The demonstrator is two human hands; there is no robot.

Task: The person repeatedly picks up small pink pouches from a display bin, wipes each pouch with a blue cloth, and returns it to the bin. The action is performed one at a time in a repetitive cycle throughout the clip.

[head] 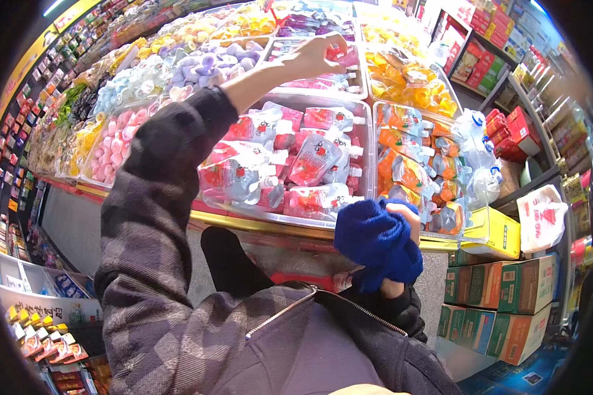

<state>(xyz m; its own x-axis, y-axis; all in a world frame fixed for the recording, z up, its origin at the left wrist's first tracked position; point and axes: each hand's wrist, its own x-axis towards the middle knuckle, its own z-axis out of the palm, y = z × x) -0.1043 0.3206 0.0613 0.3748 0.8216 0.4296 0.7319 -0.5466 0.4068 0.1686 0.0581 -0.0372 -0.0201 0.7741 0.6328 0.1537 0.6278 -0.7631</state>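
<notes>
My left hand (321,57) reaches out over a clear tray (363,89) of pink and red pouches at the back. Its fingers are curled, and pink packaging (347,55) shows in the gap; whether they grip it is unclear. In my right hand (406,216) is a bunched blue cloth (375,237), close to the front edge of the display. Just beyond it, a nearer tray (276,213) holds spouted pink jelly pouches (316,155), laid in overlapping rows. Orange spouted pouches (405,158) fill the tray to the right.
Bins of purple candies (215,64), pink candies (113,143) and orange jelly cups (410,81) surround the pouches. A gold rail (257,219) edges the display. At right stand a yellow box (496,232), a white plastic bag (541,217) and stacked cartons (499,291).
</notes>
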